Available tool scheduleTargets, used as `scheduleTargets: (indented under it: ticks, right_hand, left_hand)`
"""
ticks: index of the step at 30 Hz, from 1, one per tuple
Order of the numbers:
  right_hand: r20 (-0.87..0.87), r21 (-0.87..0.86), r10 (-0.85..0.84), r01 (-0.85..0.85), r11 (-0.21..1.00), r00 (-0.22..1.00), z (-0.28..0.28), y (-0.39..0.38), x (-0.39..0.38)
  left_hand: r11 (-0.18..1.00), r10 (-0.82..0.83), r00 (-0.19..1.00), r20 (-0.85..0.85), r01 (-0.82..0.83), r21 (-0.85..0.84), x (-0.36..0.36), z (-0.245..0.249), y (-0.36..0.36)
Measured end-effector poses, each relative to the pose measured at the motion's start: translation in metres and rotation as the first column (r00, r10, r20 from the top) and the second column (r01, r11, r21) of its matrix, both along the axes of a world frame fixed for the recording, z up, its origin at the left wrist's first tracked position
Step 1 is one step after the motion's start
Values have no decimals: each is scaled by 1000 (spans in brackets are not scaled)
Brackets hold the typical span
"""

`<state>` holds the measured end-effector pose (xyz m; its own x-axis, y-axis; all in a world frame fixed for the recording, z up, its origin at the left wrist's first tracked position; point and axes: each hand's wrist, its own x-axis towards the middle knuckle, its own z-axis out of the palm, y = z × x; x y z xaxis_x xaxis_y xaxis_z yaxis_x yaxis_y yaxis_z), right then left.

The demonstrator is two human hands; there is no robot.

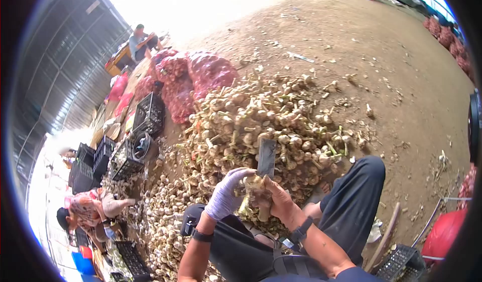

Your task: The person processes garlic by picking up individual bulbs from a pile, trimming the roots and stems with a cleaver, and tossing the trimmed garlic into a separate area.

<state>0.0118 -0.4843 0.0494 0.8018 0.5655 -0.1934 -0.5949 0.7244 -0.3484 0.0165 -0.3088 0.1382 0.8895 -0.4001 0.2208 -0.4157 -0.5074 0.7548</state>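
My left hand (pixel 227 194), in a pale glove, has its fingers wrapped round a garlic bulb (pixel 255 187) with its stalk. Close against it on the right, my bare right hand (pixel 285 204) is closed at the base of an upright flat dark blade (pixel 266 156); its grip below the blade is partly hidden by the fingers. Both hands are between my knees, in front of a large heap of garlic (pixel 246 116) with stalks on.
Red net sacks (pixel 206 76) stand behind the heap. Black crates (pixel 149 114) line the left side, where a person (pixel 90 209) bends down. Another person (pixel 143 42) sits farther back. At lower right are a wooden stick (pixel 385 239), a crate (pixel 401 264) and a red sack (pixel 444 234).
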Motion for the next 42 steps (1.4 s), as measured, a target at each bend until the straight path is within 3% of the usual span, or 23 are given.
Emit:
scheduleTargets:
  ticks: [1,2,4,7,9,10,11,14,17,18,20,23,24,25,26,28,31,38,42]
  right_hand:
    - [12,-7,-6,6,1000,1000,3,-8,-4]
    - [110,75,22,-31,997,994,-26,-12,1]
    - [198,-94,-52,72,993,979,-22,-25,1]
    - [300,-203,-147,214,956,943,7,-33,1]
    - [354,-285,-183,291,913,917,27,-29,-4]
    - [442,-372,-127,310,875,888,21,-26,-5]
    - [479,-378,-116,323,868,870,19,-24,-6]
    - [517,-339,-157,370,865,841,15,-18,-6]
    - [784,-544,57,640,543,618,14,-31,0]
    - [902,-424,117,802,420,416,17,-34,2]
    - [905,-415,241,849,326,350,14,-37,1]
    - [864,-406,409,888,219,294,10,-37,-1]
    - [844,-409,453,891,196,288,9,-36,-1]
    - [822,-411,495,895,173,282,9,-35,-1]
    - [815,-397,513,904,157,269,5,-34,0]
    - [792,-391,556,909,147,251,3,-32,-1]
    - [771,-369,598,919,139,220,-4,-28,-2]
    - [799,-356,560,923,145,220,-25,-25,1]
    - [837,-362,475,926,110,271,-43,-23,4]
  left_hand:
    - [997,-10,999,51,6,77,0,-3,-1]
    - [999,29,998,-53,-28,16,-4,-4,-1]
    - [996,86,979,-186,-90,-14,-9,-14,8]
    - [873,-63,865,-497,-194,-448,-16,-14,28]
    - [921,-49,792,-608,-200,-335,-20,0,9]
    - [953,-39,860,-509,-121,-278,-24,-8,-1]
    - [928,-32,887,-460,-144,-343,-27,-13,-13]
    - [807,-94,815,-572,-274,-523,-21,-33,-11]
    - [778,-101,835,-541,-273,-566,-21,-32,-10]
    - [793,-63,852,-520,-273,-544,-21,-35,-11]
    - [819,20,904,-427,-260,-511,-21,-48,-12]
    - [836,126,878,-463,-345,-426,-25,-60,-7]
    - [885,102,876,-472,-297,-360,-21,-53,-9]
    - [978,124,966,-226,-158,-139,-17,-65,-2]
    - [990,67,997,28,-70,125,-11,-72,3]
    - [961,147,953,-265,-201,-190,-16,-87,6]
    - [856,32,871,-491,-278,-436,-17,-85,2]
    - [882,38,899,-436,-235,-407,-15,-92,-1]
    - [900,121,873,-472,-297,-318,-20,-83,-4]
